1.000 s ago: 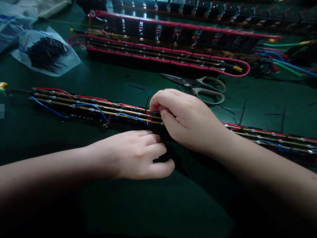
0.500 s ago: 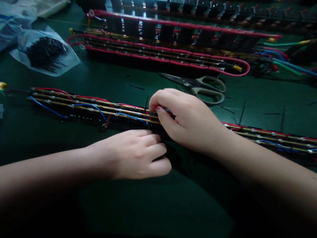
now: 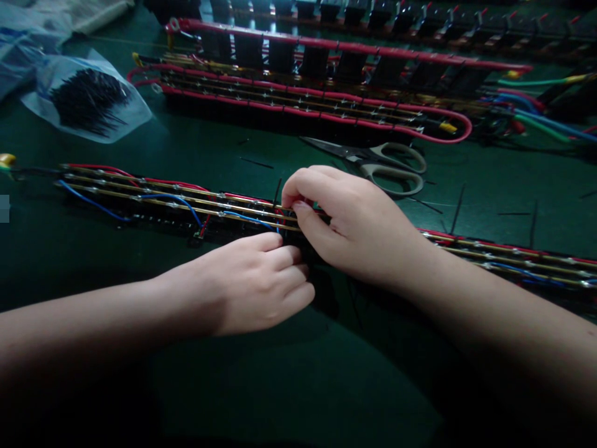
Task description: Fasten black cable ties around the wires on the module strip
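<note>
A long black strip of parts (image 3: 153, 208) with brass rails and red and blue wires lies across the green table (image 3: 289, 386). My right hand (image 3: 354, 221) rests on top of it at mid-length, thumb and fingers pinched on the wires beside an upright black cable tie (image 3: 277, 191). My left hand (image 3: 254, 283) sits against the strip's near side just below, its fingers curled together. What the left fingers hold is hidden.
Grey-handled scissors (image 3: 377, 165) lie just behind my right hand. A second wired strip with red cables (image 3: 298, 102) stretches across the back. A clear bag of black cable ties (image 3: 86, 96) sits at the far left. Cut tie ends (image 3: 459, 202) lie scattered to the right.
My left hand has slid up and closer to the strip, its fingers now tucked against it under my right thumb. The right hand has barely moved.
</note>
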Demonstrator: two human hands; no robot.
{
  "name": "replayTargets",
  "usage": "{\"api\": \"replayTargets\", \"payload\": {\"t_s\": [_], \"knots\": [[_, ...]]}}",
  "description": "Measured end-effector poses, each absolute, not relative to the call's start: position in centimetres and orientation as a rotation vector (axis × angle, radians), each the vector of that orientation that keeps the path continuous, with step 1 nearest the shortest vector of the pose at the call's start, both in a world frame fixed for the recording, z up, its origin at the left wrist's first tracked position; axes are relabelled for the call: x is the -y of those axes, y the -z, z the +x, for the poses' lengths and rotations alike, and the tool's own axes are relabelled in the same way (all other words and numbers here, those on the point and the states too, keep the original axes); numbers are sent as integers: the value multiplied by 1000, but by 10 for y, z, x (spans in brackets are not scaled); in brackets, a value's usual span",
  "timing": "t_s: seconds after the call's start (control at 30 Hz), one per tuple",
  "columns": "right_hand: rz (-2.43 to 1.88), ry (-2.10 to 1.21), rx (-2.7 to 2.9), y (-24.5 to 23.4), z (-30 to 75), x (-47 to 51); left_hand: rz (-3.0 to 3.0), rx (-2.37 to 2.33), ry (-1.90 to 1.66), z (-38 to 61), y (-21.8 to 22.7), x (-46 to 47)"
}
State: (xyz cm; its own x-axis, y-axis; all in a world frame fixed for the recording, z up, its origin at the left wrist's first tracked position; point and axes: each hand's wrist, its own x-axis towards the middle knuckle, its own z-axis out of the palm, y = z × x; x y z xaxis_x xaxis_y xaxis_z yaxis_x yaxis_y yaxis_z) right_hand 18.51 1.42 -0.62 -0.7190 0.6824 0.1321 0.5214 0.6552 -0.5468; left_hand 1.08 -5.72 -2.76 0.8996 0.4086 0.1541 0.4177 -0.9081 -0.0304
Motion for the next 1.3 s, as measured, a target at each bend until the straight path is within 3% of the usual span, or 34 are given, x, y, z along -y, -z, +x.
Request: {"api": "replayTargets", "payload": {"t_s": [1.3], "knots": [[-948,-682,2551,7,186,-14,-2936,644,242,8,30,55]]}}
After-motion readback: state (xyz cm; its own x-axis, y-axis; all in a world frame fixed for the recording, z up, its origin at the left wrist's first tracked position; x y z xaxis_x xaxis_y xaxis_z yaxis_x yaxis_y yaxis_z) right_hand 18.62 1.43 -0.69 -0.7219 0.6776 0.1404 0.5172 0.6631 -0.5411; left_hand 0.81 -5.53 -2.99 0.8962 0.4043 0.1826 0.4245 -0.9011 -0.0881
